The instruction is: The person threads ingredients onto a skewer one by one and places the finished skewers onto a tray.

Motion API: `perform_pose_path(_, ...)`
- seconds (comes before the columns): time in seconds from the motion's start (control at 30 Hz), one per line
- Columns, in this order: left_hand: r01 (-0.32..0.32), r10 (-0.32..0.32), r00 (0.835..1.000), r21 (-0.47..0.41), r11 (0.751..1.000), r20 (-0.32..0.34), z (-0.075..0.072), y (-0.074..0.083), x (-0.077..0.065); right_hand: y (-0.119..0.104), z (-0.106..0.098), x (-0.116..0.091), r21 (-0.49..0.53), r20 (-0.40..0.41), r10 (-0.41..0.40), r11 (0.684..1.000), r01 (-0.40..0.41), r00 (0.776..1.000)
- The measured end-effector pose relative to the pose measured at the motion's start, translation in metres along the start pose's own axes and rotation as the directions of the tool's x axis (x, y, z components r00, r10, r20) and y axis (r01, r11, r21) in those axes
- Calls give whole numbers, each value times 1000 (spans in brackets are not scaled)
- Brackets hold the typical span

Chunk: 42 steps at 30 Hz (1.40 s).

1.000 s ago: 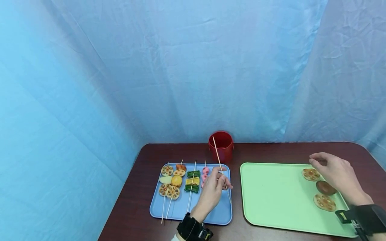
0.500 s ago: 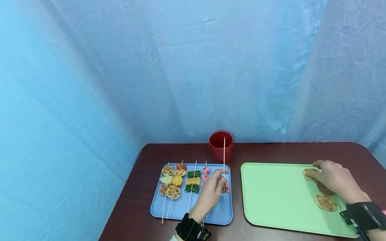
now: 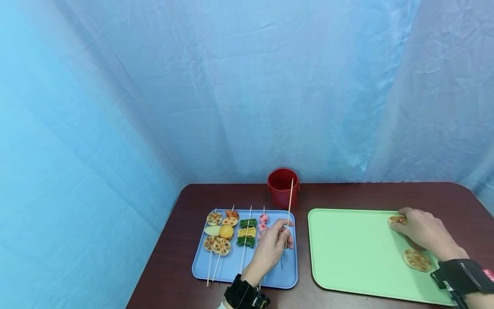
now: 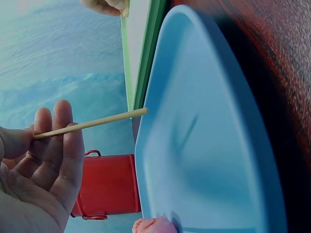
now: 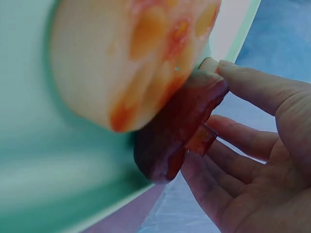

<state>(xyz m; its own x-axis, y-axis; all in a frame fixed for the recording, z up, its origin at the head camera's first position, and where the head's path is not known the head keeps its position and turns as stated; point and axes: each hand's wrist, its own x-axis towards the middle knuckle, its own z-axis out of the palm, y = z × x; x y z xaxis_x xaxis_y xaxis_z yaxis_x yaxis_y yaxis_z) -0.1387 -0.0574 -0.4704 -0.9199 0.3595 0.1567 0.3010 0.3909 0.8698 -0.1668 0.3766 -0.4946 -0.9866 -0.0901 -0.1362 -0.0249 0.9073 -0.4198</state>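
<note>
In the head view my left hand is over the right part of the blue tray. It pinches a bare bamboo skewer between thumb and fingers, upper end pointing away. The left wrist view shows the skewer's lower end above the tray. On the green tray, my right hand grips the far lotus root slice at its edge with thumb and fingers. A brown mushroom sits under this hand, mostly hidden from the head view. A nearer lotus root slice lies beside it.
Several loaded skewers lie on the blue tray, with lotus slices, green and yellow pieces and pink pieces. A red bucket stands behind that tray. Blue cloth hangs behind the dark table.
My right hand has come down onto the far lotus root slice and now covers most of the mushroom. In my left hand the skewer's upper end has swung to the right.
</note>
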Motion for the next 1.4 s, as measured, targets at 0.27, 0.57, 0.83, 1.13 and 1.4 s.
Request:
perform_pose_path(0.27,8,-8,1000,-9,1000,-1,0,-1,-2,-6,1,-2,20,-24,-6,1000,6,1000)
perform_pose_path(0.57,-6,6,1000,4,1000,-1,0,-1,-3,-11,3,-7,80,-72,-24,996,30,997)
perform_pose_path(0.83,27,-28,999,36,999,45,1,0,-3,-30,3,-14,139,-181,-26,989,52,983)
perform_pose_path(1.13,-32,27,998,97,995,53,2,-2,-4,-65,-1,-18,293,-302,12,953,81,953)
perform_pose_path(1.4,-58,58,998,140,988,0,4,2,-9,-87,-3,-20,525,-263,36,844,111,964)
